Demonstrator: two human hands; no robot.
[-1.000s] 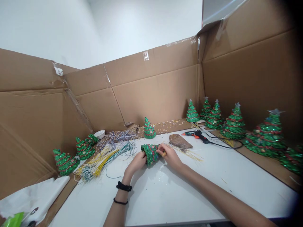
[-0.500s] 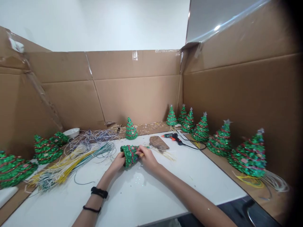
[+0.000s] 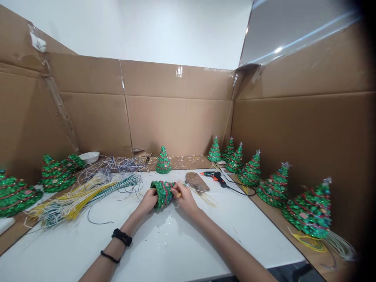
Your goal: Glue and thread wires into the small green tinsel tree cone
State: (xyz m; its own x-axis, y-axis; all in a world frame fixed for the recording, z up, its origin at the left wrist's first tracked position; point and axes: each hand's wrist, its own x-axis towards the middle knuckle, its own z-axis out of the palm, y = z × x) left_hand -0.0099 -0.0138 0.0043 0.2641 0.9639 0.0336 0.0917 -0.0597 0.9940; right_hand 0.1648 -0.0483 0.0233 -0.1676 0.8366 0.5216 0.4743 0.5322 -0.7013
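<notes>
A small green tinsel Christmas tree (image 3: 163, 193) lies on its side above the white table, its open base toward the left. My left hand (image 3: 149, 199) grips it at the base, some fingers hidden inside the opening. On the tree's other side, my right hand (image 3: 185, 199) is closed round a small tool with a wooden-looking handle (image 3: 179, 194), pressed against the red-garlanded surface. The tool's tip cannot be seen. Beyond the right hand lies a brown flat piece (image 3: 196, 181) with thin pale strands beside it.
Bundled yellow, white and green wires (image 3: 79, 199) spread on the left, near tangled wires (image 3: 117, 166) and a white bowl (image 3: 89, 157). A glue gun (image 3: 216, 176) with a black cord lies right of centre. Finished-looking trees (image 3: 308, 211) line both sides; another tree (image 3: 163, 160) stands at the back. Cardboard walls (image 3: 176, 117) surround the table.
The camera view has tilted and shifted slightly. Both hands keep their hold on the tree and the tool, with the tree turned a little so more of its open base shows.
</notes>
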